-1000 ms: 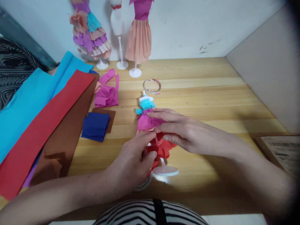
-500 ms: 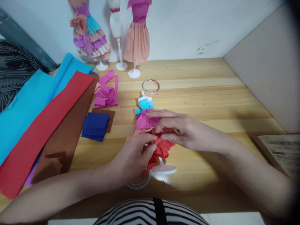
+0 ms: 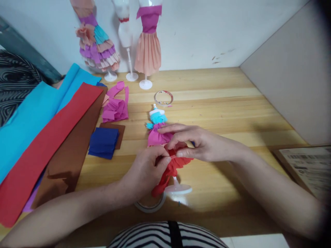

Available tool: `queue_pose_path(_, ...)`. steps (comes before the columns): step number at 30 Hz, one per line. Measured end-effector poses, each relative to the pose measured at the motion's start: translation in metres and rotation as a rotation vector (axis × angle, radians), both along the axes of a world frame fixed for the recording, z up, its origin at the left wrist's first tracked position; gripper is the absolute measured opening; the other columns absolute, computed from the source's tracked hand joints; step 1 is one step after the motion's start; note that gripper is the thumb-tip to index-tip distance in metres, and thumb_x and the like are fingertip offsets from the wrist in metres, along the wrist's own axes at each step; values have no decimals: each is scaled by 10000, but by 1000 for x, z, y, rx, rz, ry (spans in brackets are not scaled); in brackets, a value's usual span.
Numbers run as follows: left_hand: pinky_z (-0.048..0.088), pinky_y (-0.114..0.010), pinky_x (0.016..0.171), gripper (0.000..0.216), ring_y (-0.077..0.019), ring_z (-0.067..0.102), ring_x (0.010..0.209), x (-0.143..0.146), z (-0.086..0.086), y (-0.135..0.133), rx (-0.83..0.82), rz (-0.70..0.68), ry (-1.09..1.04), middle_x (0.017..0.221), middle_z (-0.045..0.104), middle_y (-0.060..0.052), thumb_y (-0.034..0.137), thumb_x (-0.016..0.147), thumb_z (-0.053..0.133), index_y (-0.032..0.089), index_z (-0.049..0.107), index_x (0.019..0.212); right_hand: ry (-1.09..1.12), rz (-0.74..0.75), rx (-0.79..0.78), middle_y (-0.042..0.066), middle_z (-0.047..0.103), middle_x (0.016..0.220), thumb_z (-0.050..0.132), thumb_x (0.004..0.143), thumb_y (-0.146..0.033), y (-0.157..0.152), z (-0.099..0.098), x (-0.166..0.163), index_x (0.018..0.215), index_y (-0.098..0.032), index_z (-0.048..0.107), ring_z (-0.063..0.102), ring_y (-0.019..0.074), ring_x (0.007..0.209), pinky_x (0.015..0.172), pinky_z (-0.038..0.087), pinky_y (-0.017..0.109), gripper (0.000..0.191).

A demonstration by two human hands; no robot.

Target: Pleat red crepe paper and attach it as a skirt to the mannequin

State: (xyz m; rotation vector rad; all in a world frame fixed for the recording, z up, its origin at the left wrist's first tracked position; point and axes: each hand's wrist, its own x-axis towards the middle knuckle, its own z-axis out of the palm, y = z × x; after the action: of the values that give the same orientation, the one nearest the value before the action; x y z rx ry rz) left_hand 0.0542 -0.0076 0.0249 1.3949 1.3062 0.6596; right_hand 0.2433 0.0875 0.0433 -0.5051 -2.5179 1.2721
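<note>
A small white mannequin (image 3: 156,112) on a round base (image 3: 178,188) stands in front of me, dressed in a blue top (image 3: 158,118) and a magenta skirt layer (image 3: 156,136). Red crepe paper (image 3: 178,166) is gathered around its lower part. My left hand (image 3: 148,168) pinches the edge of this red paper between thumb and forefinger. My right hand (image 3: 196,143) bends around the mannequin from the right; its fingers rest on the magenta layer and its thumb presses at the red paper. Both hands hide much of the skirt's middle.
Blue (image 3: 33,113), red (image 3: 51,148) and brown paper sheets (image 3: 74,137) lie at left, near magenta scraps (image 3: 115,110) and dark blue pieces (image 3: 103,142). Mannequins in paper dresses (image 3: 148,51) stand by the wall. Tape rings lie behind (image 3: 163,99) and before me (image 3: 150,208); a cardboard box (image 3: 307,168) sits right.
My left fingers have closed into a pinch on the red paper's edge, and the paper's loose end has swung a little left. The whole view has shifted slightly.
</note>
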Motion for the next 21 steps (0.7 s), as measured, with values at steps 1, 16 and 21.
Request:
queue_pose_path(1,323,-159,432,191,-49,423,432,0,-1,0,9,1,7,561,521,48,130,860,488,144,565,685,0,6,-5,134,641,1270,619,906,-255,1,0,0,924,-173,723,423,241,1391,1070,427,410,134)
queue_pose_path(16,405,-203,543,226,-97,536,567,-1,-9,-2,161,-29,86,614,582,17,101,865,486,155,574,664,92,-20,-24,148,564,1405,593,933,-347,6,0,14,1151,-198,688,487,243,1348,1090,397,421,280)
queue_pose_path(21,447,-241,610,202,-133,591,636,-1,-5,-5,287,-41,191,674,652,-8,80,846,519,158,631,697,83,-111,122,139,601,1366,603,923,-264,-3,5,14,1115,-215,699,531,235,1308,1060,451,420,220)
